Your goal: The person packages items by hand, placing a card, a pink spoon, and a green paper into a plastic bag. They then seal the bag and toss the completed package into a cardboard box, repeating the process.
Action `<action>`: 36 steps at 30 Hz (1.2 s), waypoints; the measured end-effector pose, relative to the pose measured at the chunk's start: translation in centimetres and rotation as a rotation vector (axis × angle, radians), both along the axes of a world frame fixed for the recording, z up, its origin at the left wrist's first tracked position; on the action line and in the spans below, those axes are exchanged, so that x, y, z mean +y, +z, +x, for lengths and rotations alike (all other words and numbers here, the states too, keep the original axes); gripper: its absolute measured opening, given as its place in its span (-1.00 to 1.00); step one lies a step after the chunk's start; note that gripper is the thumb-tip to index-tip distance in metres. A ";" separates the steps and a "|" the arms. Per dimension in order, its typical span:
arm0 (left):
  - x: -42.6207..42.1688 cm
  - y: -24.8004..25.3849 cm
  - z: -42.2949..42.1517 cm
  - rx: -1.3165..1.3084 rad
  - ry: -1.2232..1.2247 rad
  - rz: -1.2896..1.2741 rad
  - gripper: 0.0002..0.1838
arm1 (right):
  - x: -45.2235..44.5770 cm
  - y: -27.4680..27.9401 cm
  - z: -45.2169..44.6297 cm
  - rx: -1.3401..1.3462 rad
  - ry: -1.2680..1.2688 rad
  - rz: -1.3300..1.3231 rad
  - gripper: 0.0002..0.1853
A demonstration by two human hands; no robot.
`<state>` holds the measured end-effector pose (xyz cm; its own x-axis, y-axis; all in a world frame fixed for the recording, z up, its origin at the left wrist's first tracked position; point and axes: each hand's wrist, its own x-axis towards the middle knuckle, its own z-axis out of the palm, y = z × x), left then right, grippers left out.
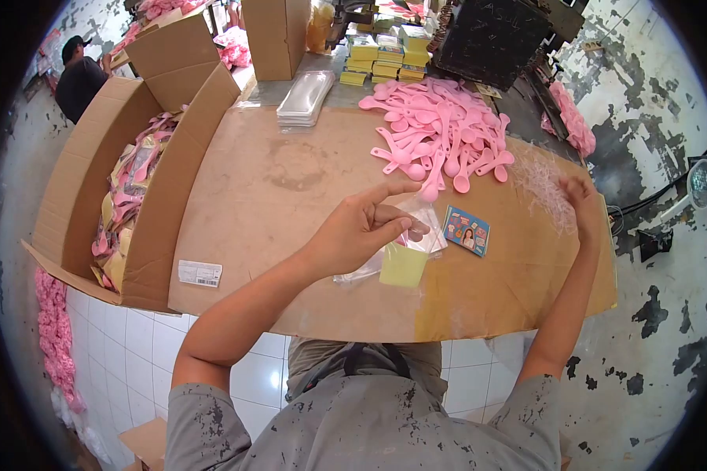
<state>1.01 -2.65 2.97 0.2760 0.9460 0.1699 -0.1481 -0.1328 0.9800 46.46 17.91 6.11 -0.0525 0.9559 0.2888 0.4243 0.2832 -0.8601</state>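
My left hand [367, 224] is closed in a pinch on the top of a clear plastic bag with a pale yellow card [403, 265] inside. A bit of pink shows in the bag just below my fingers. More clear plastic bags [360, 271] lie flat under this hand. Out to the right, my right hand [581, 202] is over the edge of a heap of thin clear plastic strips [543, 188], its fingers bent and slightly apart, with nothing visible in them. Between the hands rests a blue printed card stack [467, 231]. Beyond it is a pile of pink plastic spoons [448, 129].
On the left stands an open cardboard box [153, 200] filled with packed pink spoons. Clear plastic sleeves [305, 98], yellow-edged card stacks [389, 53] and a black machine [491, 39] are at the back. A label [199, 273] lies front left. Another person [80, 78] is far left.
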 end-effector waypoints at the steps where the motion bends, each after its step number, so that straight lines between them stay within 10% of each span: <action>1: 0.0 0.0 0.0 -0.002 0.003 0.007 -0.48 | 0.0 -0.1 0.4 -0.149 -0.079 0.022 -0.66; 6: 0.5 -0.4 0.0 0.009 0.044 0.048 -0.50 | -2.7 -0.9 -0.1 -0.889 -0.464 0.124 -0.63; 14: 0.7 -1.2 0.4 -0.009 0.106 0.053 -0.54 | -12.1 -0.3 -19.8 -0.165 0.711 0.042 -0.67; 17: 0.8 -1.2 0.2 0.032 0.125 0.045 -0.53 | -12.3 -1.9 -22.2 0.088 0.794 -0.285 -0.68; 36: 1.5 -2.4 0.2 -0.003 0.215 0.011 -0.72 | -11.1 -3.6 -22.4 0.426 0.747 -0.350 -0.84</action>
<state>1.20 -1.19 0.61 0.0675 0.9811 0.1814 -0.1181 -0.1727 0.9779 24.05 6.79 2.52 -0.6455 0.7532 0.1267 -0.1349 0.0508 -0.9895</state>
